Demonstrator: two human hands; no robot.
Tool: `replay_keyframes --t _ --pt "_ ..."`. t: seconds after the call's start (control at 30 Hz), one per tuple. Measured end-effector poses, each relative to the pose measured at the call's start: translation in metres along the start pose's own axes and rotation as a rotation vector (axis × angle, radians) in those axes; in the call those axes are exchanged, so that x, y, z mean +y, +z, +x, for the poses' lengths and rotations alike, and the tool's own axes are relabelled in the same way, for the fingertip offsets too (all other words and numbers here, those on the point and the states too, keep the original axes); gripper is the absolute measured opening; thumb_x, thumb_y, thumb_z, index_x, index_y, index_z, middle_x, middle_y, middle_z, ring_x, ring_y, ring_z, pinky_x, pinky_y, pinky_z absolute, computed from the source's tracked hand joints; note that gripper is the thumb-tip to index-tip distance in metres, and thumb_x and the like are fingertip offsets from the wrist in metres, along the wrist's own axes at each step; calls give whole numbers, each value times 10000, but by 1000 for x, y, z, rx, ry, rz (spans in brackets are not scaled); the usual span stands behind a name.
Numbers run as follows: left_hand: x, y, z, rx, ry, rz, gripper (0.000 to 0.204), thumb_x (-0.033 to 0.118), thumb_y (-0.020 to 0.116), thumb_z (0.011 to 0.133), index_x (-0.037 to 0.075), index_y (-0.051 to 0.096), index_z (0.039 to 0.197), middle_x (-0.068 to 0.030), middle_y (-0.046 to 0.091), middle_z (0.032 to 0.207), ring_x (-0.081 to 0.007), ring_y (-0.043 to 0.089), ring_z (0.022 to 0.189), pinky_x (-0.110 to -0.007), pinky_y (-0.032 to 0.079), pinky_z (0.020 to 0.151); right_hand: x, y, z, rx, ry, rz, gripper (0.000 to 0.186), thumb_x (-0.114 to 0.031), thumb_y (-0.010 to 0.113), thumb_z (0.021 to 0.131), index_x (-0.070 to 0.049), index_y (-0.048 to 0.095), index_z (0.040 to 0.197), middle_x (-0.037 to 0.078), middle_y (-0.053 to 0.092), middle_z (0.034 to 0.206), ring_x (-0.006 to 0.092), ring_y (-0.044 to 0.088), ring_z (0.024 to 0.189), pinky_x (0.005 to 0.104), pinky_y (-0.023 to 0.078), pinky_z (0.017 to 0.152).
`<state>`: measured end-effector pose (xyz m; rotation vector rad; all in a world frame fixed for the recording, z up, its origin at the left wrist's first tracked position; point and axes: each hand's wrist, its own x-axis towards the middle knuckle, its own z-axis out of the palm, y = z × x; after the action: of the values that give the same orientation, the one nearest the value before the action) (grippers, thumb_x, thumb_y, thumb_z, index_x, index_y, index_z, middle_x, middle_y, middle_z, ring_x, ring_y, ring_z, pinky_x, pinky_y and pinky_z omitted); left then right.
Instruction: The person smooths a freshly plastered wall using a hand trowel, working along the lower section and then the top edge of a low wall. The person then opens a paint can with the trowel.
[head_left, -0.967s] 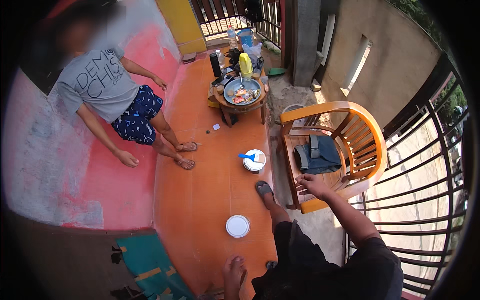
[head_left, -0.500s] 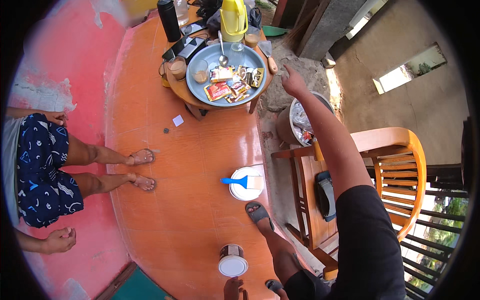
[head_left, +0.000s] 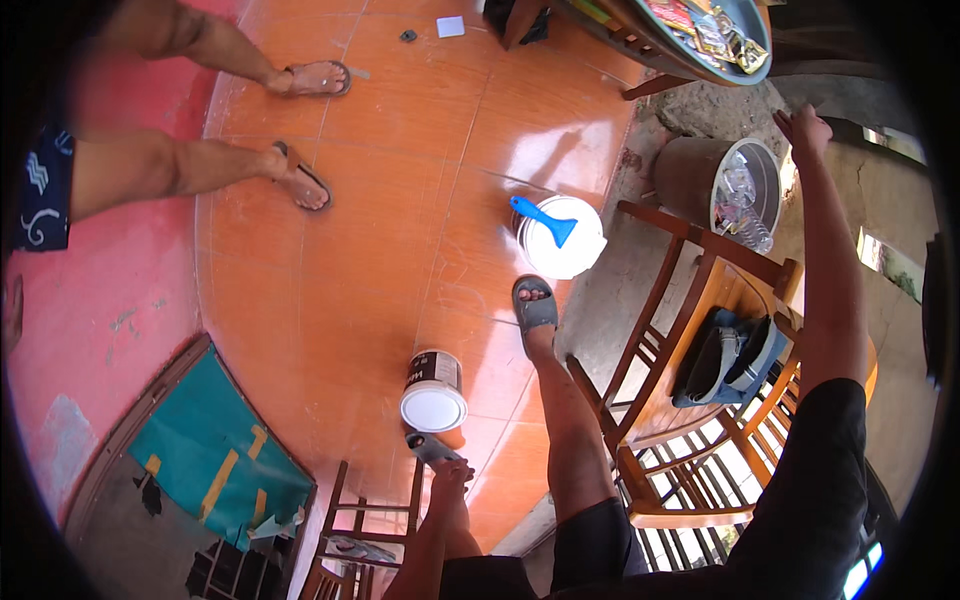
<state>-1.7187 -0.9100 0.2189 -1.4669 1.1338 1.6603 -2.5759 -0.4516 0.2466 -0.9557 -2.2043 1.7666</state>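
Note:
My right hand [head_left: 805, 132] is held out at the far right, past the grey bin, its fingers apart and nothing visible in them. Low in the middle, my left hand [head_left: 453, 474] hangs over my sandalled left foot [head_left: 428, 446]; its fingers look loosely apart, with no object seen in them. Just beyond that foot stands a paint can [head_left: 434, 400] with a white lid and a dark printed side. Farther off, a blue-handled paintbrush [head_left: 543, 221] lies across the lid of a white bucket [head_left: 570, 262], beside my right foot [head_left: 535, 310].
A wooden chair [head_left: 690, 330] bearing a dark bag [head_left: 730, 360] stands to the right. The grey bin [head_left: 690, 180] holds plastic waste. At top right is a table tray [head_left: 690, 60] with packets. Another person's sandalled feet [head_left: 305, 180] are at left, above a green panel [head_left: 215, 440].
The view has swung down and nearer to me; most of the tray table has left it. My right arm has swung away from the table toward the wall. More of my left arm shows.

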Motion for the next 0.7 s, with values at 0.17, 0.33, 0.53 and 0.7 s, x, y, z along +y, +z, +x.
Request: replay_keyframes --t 0.17,0.33,0.53,0.7 --pt "-52 -59 48 202 390 181 491 212 730 911 -17 533 1298 -158 652 1124 -255 635 1062 -359 513 902 8 -77 -227 -305 124 223 346 -281 589 1013 -17 590 1236 34 548 890 176 541 786 322 482 680" --pt "-51 -93 108 565 386 646 831 364 827 812 2 399 1425 -267 529 1331 -425 492 1291 -526 433 1064 82 -154 -568 -650 351 14 296 -318 553 1062 -75 568 1230 4 567 925 98 555 792 259 446 682" --pt "-34 -91 163 660 353 748 931 553 728 867 0 334 1504 -275 460 1403 -476 394 1358 -569 406 1085 224 -146 -778 -860 760 -354 367 -441 441 1105 -95 552 1057 -19 421 641 73 373 442 242 334 397" --pt "-54 -71 217 858 517 644 694 581 678 886 2 554 1250 -229 569 1211 -447 527 1186 -575 450 979 357 -81 -767 -903 668 -505 362 -415 567 1065 -91 549 904 -21 494 670 82 521 562 267 468 516"
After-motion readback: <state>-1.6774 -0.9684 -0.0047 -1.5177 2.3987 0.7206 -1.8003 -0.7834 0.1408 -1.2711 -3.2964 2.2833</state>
